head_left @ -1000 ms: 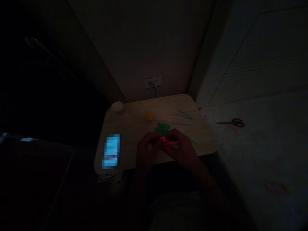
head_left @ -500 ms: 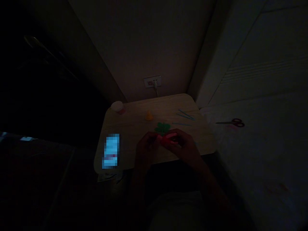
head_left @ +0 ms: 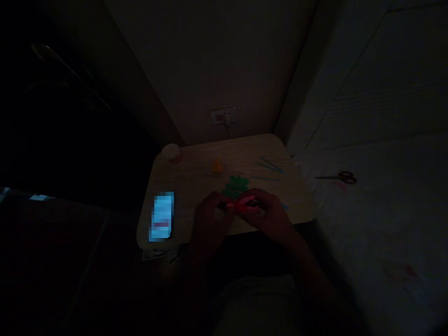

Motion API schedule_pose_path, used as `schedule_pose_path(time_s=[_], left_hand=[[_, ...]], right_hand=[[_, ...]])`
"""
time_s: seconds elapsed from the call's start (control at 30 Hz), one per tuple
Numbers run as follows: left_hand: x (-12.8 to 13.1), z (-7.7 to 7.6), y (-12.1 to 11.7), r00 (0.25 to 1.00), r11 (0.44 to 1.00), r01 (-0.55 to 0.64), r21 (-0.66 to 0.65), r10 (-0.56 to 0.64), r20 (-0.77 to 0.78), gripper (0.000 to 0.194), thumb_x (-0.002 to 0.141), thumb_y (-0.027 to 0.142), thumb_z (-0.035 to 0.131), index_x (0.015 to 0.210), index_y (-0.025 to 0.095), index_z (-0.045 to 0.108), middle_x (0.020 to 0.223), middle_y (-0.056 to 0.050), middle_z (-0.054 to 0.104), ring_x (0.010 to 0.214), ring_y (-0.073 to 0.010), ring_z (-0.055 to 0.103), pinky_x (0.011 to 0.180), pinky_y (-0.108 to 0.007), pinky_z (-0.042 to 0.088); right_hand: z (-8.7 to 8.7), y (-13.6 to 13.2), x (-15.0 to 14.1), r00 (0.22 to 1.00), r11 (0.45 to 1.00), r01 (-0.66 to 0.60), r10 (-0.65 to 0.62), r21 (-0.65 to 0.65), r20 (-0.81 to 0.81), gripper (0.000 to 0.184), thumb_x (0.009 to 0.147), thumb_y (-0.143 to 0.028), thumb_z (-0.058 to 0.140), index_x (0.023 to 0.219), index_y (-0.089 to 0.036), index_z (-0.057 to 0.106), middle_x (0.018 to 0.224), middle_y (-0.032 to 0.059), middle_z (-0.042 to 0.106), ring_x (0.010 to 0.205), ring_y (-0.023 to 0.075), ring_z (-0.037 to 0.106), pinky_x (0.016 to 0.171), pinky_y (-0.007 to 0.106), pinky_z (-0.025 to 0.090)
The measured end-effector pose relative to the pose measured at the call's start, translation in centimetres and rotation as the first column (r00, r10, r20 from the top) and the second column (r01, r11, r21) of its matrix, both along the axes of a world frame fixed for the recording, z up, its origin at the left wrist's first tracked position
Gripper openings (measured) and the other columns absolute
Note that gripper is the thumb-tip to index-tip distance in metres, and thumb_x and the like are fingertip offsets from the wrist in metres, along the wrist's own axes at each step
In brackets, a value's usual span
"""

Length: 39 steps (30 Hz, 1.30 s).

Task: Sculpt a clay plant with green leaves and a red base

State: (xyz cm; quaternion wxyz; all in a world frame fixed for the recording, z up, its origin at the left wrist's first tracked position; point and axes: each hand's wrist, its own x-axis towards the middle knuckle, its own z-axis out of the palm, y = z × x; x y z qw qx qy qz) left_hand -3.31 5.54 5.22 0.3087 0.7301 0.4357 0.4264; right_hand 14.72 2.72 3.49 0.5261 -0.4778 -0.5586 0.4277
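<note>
In dim light, my left hand [head_left: 213, 221] and my right hand [head_left: 269, 212] meet over the front of a small wooden table [head_left: 196, 182]. Both are closed on a small red and pink looped piece [head_left: 242, 204], perhaps bent pipe cleaner. My left fingers pinch its left end, while the right fingers wrap round the looped part. Just beyond the fingertips lies a green leaf-shaped piece [head_left: 238, 183] with several lobes. Farther back sits a small orange-yellow piece [head_left: 217, 165]. Thin blue sticks [head_left: 271, 164] lie at the table's right side. Fine detail is lost in the dark.
A lit phone [head_left: 161, 217] lies at the table's left front, and a pale cup [head_left: 171, 152] stands at the back left corner. Scissors [head_left: 338, 177] rest on the white surface to the right. A plug and cord sit in the wall socket [head_left: 223, 115] behind the table.
My left hand has turned a little, its thumb and forefinger now making a rounder gap by the red piece. More of the green piece shows. The view has shifted slightly.
</note>
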Motion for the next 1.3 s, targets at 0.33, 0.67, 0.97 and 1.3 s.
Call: schedule_pose_path(time_s=[0.33, 0.67, 0.97, 1.3], left_hand=[[-0.3, 0.1, -0.1, 0.996, 0.996, 0.084, -0.03, -0.085, -0.035, 0.01, 0.081, 0.011, 0.063, 0.079, 0.02, 0.063, 0.078, 0.001, 0.063, 0.073, -0.0157, 0.06, 0.067, -0.026, 0.045], [-0.2, 0.1, -0.2, 0.99, 0.985, 0.138, -0.106, -0.136, 0.028, 0.013, 0.089, 0.016, 0.059, 0.077, 0.02, 0.059, 0.076, 0.0, 0.059, 0.073, -0.0158, 0.055, 0.069, -0.028, 0.043], [-0.8, -0.2, -0.7, 0.972, 0.979, 0.15, -0.134, -0.121, 0.201, 0.025, 0.091, 0.02, 0.071, 0.116, 0.021, 0.068, 0.099, -0.004, 0.072, 0.087, -0.0185, 0.066, 0.079, -0.03, 0.053], [-0.6, 0.7, -0.7, 0.979, 0.985, 0.173, -0.019, -0.169, 0.11, 0.011, 0.096, 0.017, 0.07, 0.105, 0.022, 0.074, 0.09, -0.002, 0.068, 0.08, -0.0161, 0.064, 0.074, -0.029, 0.051]], right_hand=[[0.6, -0.1, 0.3, 0.991, 0.995, -0.073, 0.065, 0.067, 0.118, 0.013, 0.085, -0.024, 0.081, 0.097, -0.025, 0.078, 0.095, 0.0038, 0.081, 0.084, 0.0217, 0.073, 0.079, 0.035, 0.057], [0.5, -0.1, 0.5, 0.993, 0.993, -0.121, 0.121, 0.003, -0.004, 0.019, 0.081, -0.025, 0.083, 0.098, -0.022, 0.076, 0.095, 0.0041, 0.08, 0.085, 0.0207, 0.074, 0.076, 0.03, 0.057], [-0.5, 0.3, 0.9, 0.913, 0.975, -0.184, 0.125, -0.12, -0.389, 0.032, 0.076, -0.043, 0.091, 0.094, -0.023, 0.075, 0.09, 0.0025, 0.075, 0.08, 0.0195, 0.07, 0.07, 0.029, 0.056], [-0.6, 0.3, 0.8, 0.867, 0.96, -0.229, 0.124, -0.164, -0.482, 0.029, 0.075, -0.041, 0.091, 0.093, -0.022, 0.077, 0.086, 0.0024, 0.073, 0.074, 0.0173, 0.065, 0.066, 0.027, 0.051]])
